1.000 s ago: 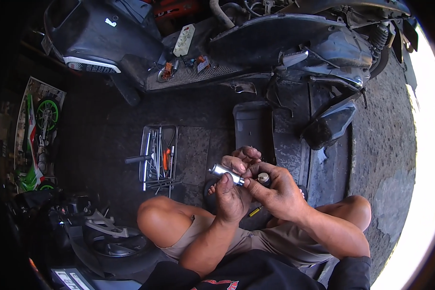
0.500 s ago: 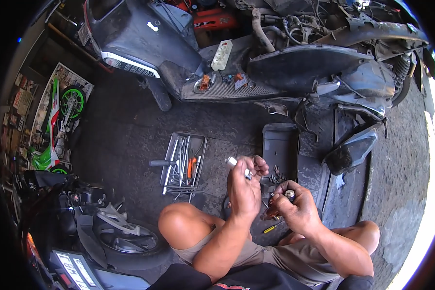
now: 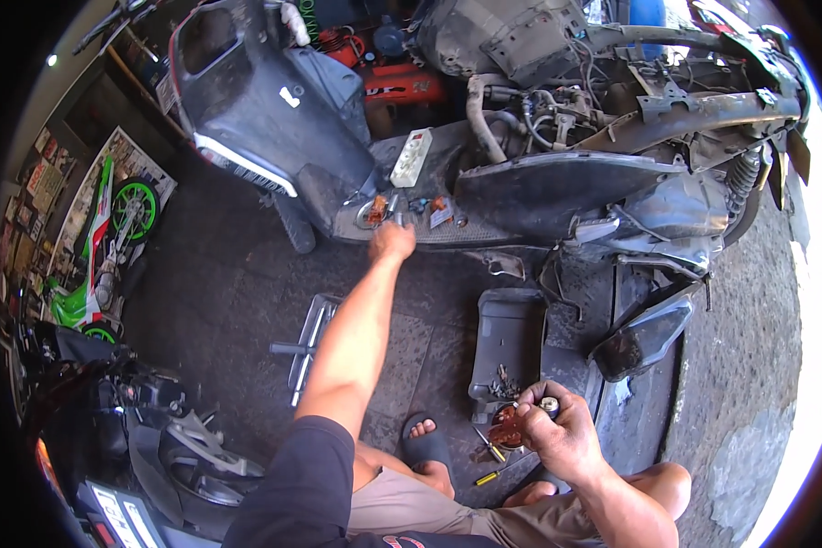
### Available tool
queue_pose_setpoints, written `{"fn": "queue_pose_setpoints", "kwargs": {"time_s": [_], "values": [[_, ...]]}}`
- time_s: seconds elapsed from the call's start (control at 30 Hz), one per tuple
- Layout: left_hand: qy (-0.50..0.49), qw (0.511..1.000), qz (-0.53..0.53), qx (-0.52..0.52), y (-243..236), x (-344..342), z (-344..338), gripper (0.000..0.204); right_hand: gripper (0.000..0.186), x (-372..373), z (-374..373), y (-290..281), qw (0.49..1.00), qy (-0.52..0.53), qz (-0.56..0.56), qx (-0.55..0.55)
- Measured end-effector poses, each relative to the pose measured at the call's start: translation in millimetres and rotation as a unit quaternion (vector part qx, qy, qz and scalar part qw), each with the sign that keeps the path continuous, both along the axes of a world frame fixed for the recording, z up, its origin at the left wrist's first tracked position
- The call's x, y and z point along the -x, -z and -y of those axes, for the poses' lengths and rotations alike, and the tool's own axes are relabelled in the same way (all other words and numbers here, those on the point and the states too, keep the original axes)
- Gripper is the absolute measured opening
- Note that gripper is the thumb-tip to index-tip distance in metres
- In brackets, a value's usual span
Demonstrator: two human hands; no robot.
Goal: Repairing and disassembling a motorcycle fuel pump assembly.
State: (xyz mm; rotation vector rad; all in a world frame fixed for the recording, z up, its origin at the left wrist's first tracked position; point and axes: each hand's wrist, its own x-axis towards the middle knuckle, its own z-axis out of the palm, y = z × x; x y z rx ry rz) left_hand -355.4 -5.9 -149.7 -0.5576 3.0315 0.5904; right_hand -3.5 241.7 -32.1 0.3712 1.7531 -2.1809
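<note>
My left arm stretches forward, and my left hand is at the edge of the scooter's footboard. Its fingers are curled at a small silvery cylinder; what lies in their grip is partly hidden. Orange bits lie just left of those fingers, and a small white packet to the right. Nearer to me, my right hand is closed round a small round metal part, its end facing up between thumb and forefinger. Below that hand sits a shallow dish with reddish-brown liquid.
A grey bin holds small metal pieces. Two screwdrivers lie by my feet, one with a yellow handle. My left arm partly covers a metal tool tray. A white power strip rests on the footboard. A motorcycle wheel stands left.
My left hand has moved forward from beside my right hand to the footboard; the whitish cylindrical piece it held is no longer clearly visible. My right hand keeps its metal part. The view has shifted.
</note>
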Motion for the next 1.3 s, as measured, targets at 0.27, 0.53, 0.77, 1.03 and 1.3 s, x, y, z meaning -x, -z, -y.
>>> {"fn": "queue_pose_setpoints", "kwargs": {"time_s": [0.27, 0.53, 0.77, 1.03, 1.3], "values": [[0.055, 0.994, 0.003, 0.092, -1, 28, 8, 0.056, 0.014, 21, -10, -1, 0.999, 0.027, -0.004, 0.031], [0.050, 0.990, -0.133, 0.015, 22, 23, 4, 0.058, 0.015, 27, -14, -6, 0.998, 0.048, -0.007, 0.028], [0.051, 0.943, -0.328, -0.037, 42, 15, 25, 0.061, 0.013, 32, -16, -9, 0.989, 0.065, 0.009, 0.129], [0.080, 0.829, -0.136, -0.536, -5, -153, -87, 0.038, 0.007, 33, -29, -12, 0.957, 0.084, 0.002, 0.279], [0.266, 0.695, -0.164, -0.648, -90, -313, -117, 0.031, 0.011, 23, -19, -21, 0.972, 0.078, -0.021, 0.220]]}}
